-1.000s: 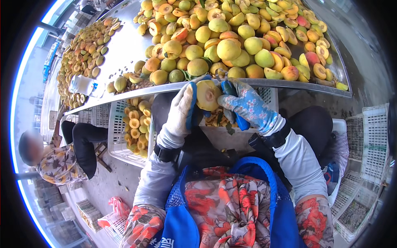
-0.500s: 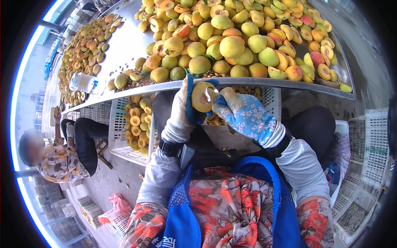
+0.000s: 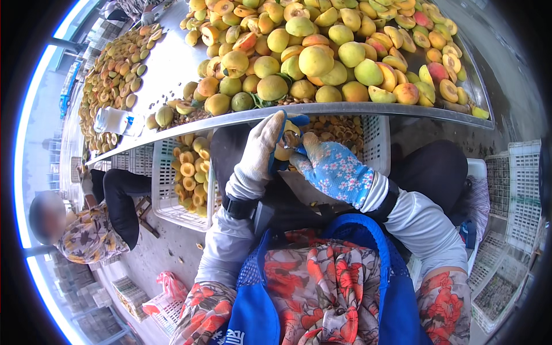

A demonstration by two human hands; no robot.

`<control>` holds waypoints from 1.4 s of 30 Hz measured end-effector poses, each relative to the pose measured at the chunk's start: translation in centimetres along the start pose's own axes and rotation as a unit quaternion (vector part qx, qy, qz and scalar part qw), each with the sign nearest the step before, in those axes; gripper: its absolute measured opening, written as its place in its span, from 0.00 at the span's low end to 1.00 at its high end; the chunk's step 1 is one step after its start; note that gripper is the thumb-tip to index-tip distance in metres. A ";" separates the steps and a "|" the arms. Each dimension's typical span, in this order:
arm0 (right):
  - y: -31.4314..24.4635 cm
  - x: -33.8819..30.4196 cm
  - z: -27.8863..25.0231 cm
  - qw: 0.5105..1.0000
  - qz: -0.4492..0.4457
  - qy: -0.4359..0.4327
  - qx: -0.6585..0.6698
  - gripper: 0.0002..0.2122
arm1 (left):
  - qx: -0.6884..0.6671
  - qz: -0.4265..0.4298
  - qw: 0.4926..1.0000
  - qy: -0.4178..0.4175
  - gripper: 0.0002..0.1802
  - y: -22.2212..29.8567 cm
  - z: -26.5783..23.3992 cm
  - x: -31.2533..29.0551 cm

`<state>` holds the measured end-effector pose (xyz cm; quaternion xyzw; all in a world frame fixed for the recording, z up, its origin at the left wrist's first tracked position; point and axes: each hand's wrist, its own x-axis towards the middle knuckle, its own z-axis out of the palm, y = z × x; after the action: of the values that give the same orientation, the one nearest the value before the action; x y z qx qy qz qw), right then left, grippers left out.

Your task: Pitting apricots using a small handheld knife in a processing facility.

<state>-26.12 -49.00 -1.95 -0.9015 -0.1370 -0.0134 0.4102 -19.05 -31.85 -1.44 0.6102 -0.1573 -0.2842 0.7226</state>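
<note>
Just below the front edge of the metal table, my left hand, in a white glove with a blue palm, is closed around a yellow peach. My right hand, in a blue flowered glove, grips a small shiny metal tool against the fruit's cut face. Gloved fingers hide most of that tool and part of the peach. A large heap of yellow-green peaches, some whole and some halved, lies on the table above my hands.
The metal table's rim runs across in front of me. Below it, a white crate holds peach halves. A clear jar lies at left near another peach heap. A person sits far left; crates stand right.
Both hands have shifted slightly, and the left has turned the peach so less of it shows. The metal tool now sits deeper against the cut face.
</note>
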 end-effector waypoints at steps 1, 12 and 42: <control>0.0 0.0 0.0 1.000 0.002 -0.011 0.012 0.15 | -0.001 -0.001 1.000 -0.001 0.31 0.0 0.1 -0.1; -0.2 0.2 0.8 0.997 0.042 -0.024 0.064 0.13 | -0.035 0.115 0.978 0.172 0.26 -2.5 2.7 -1.0; -1.1 0.3 -1.1 0.664 0.273 -0.240 0.654 0.13 | 0.038 0.184 0.975 0.116 0.36 -2.2 2.5 0.1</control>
<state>-26.06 -49.05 -0.35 -0.3709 0.0483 0.4093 0.8322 -20.87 -34.12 -3.09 0.6270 -0.1926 -0.0674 0.7518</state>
